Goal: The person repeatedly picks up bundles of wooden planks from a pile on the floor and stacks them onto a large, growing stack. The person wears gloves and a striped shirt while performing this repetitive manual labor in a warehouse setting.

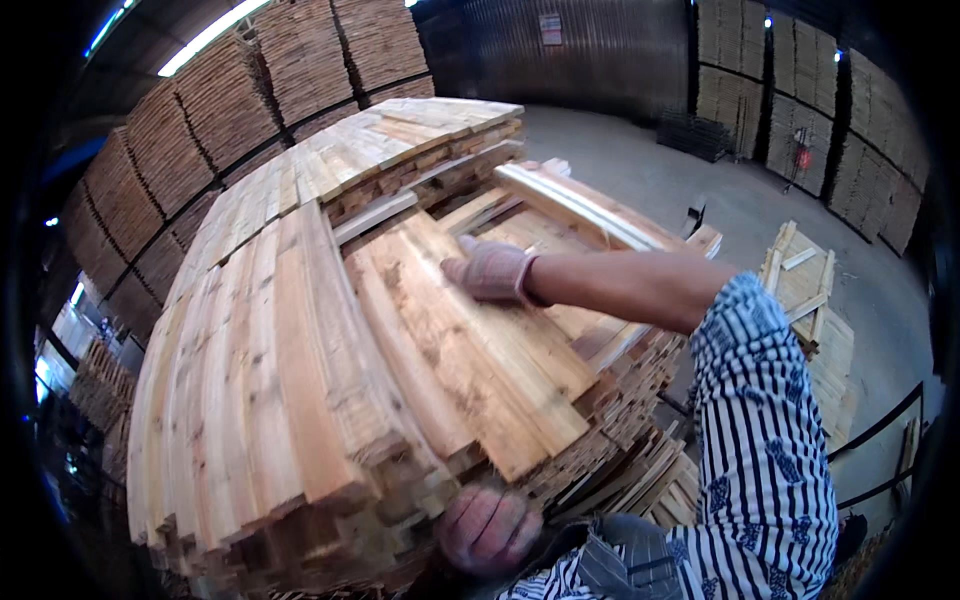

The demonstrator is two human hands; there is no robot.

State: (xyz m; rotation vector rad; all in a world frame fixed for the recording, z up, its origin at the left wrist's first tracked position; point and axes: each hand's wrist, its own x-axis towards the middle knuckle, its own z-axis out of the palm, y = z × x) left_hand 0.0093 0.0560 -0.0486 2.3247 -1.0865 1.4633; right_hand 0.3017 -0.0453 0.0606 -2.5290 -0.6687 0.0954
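Observation:
My right hand (496, 274), in a pale pinkish glove, reaches across from the right. It lies on top of a light wooden plank (480, 355), thumb apart from the other fingers; a firm grip on the wood is not visible. My left hand (488, 528), blurred, is low in the middle beside the near plank ends. Its fingers are curled closed, and whatever they may hold is hidden. Both hands are at a large stack of planks (250, 370), where a top row lies side by side on the left. Around my right hand the layer is lower and partly gapped.
A thicker pale board (590, 205) lies slantwise at the stack's far right. Beyond it, on the grey floor (600, 140), is a smaller wood pile (800, 270). Tall timber stacks (225, 95) line the left and back right. A dark metal rail (880, 430) stands at right.

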